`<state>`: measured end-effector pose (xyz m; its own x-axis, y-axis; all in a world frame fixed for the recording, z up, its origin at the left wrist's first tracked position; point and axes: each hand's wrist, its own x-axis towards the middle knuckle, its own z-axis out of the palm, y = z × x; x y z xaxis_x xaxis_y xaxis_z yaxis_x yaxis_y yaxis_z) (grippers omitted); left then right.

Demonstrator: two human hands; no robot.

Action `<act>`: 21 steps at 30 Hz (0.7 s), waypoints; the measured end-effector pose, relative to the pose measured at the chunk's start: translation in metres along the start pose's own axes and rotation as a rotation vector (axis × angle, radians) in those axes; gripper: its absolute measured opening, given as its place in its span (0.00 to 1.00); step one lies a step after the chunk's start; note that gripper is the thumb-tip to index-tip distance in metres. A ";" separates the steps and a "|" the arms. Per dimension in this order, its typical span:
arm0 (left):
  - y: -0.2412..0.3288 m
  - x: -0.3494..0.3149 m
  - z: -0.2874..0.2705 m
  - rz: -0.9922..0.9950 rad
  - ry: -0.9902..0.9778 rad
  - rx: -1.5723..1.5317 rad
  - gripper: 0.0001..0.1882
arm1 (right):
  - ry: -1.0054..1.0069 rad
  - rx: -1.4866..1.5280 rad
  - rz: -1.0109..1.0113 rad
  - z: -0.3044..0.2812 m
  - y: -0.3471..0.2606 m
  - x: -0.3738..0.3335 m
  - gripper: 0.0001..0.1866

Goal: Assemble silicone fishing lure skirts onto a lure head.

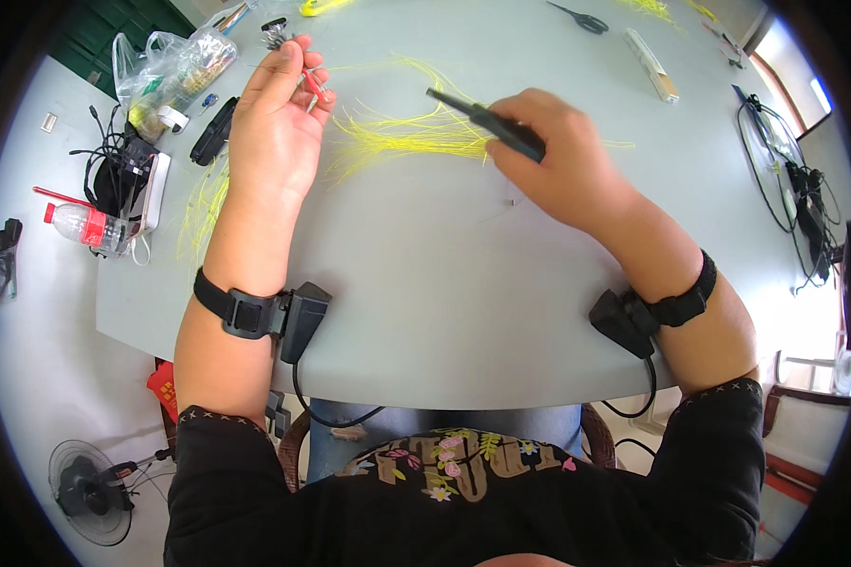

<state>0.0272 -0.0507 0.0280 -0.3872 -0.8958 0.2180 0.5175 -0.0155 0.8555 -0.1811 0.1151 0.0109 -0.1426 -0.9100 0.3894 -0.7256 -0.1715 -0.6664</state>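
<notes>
I've got the slim black tool over the yellow strands toward the far edge of the table, probably light and stiff, best gripped by the thick end my right hand wraps, while my left hand pinches a small red object.

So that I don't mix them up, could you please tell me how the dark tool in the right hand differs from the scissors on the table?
The dark tool is gripped in the right hand, while the scissors lie unheld on the table. The dark tool shows a straight handle with no loops visible; the scissors have rounded finger loops. Both are dark and point toward the picture's upper left.
</notes>
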 end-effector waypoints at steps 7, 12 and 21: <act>0.008 0.009 -0.019 0.055 -0.057 -0.058 0.16 | 0.056 -0.192 0.009 -0.008 0.020 0.007 0.12; 0.002 0.006 -0.020 0.100 -0.162 0.113 0.13 | -0.039 -0.096 0.004 -0.013 0.017 0.006 0.12; -0.018 -0.011 0.002 0.205 -0.365 0.463 0.07 | 0.035 -0.327 0.042 -0.032 0.041 0.016 0.13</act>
<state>0.0207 -0.0398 0.0108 -0.5931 -0.6493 0.4762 0.2564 0.4083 0.8761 -0.2345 0.1056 0.0098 -0.1959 -0.8993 0.3909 -0.8954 0.0015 -0.4454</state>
